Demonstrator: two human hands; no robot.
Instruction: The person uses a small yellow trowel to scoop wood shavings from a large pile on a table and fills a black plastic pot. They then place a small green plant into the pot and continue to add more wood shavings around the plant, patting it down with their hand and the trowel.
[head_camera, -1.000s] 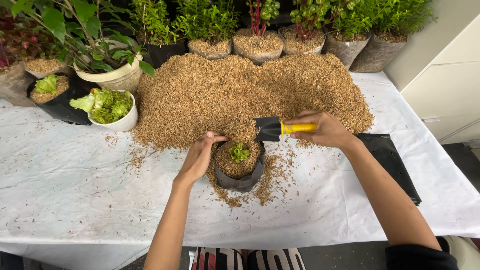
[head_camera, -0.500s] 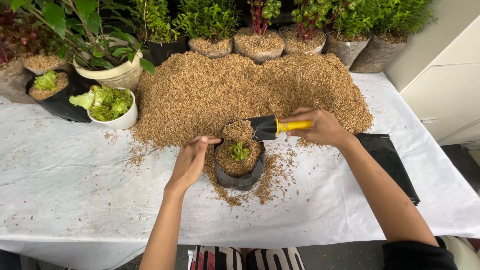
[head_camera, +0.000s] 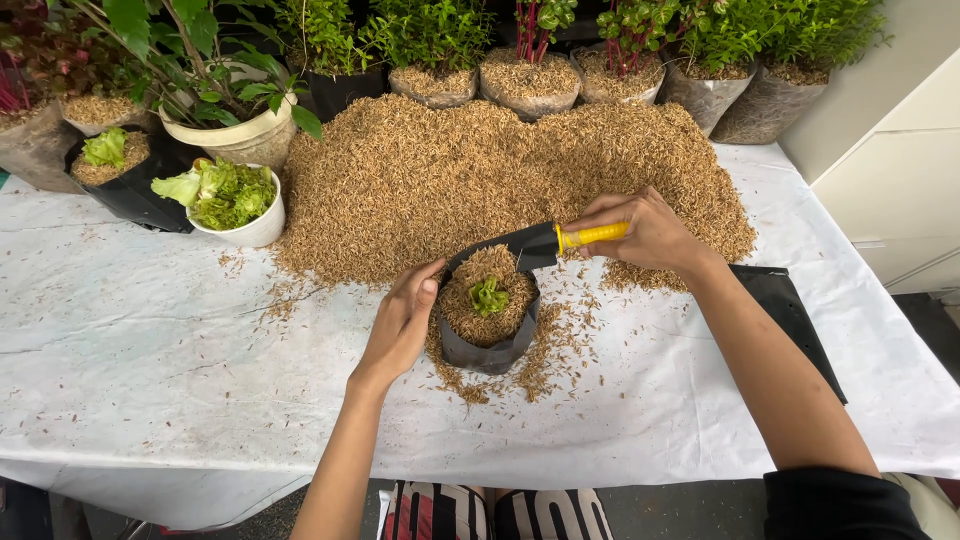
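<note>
Two bare hands work at a small black grow bag (head_camera: 487, 345) standing near the middle of a table covered by a white cloth (head_camera: 150, 340). The left hand (head_camera: 402, 322) rests against the bag's left side, palm on the black wall, fingers curled round toward the far rim with the thumb at the rim; it steadies the bag rather than fully closing on it. The right hand (head_camera: 645, 232) is closed round the yellow handle of a trowel (head_camera: 560, 241), whose dark blade points left and sits at the far right edge of the bag's mouth, just touching or just above the fill; which of the two cannot be told.

The bag is filled almost to the brim with tan rice husk, and a small green seedling (head_camera: 489, 296) stands upright at its centre. Loose husk is scattered on the cloth around the bag, thickest on its right and near sides. Directly beyond the bag lies a large heap of husk (head_camera: 480, 170), spreading to the far side of the table.

At far left, a white bowl-shaped pot (head_camera: 255, 225) holds leafy lettuce, with another black bag (head_camera: 135, 195) of husk and a green seedling just left of it. Along the far edge stands a row of potted plants (head_camera: 530, 75) topped with husk. A flat black sheet (head_camera: 790, 320) lies on the cloth to the right, partly under the right forearm
</note>
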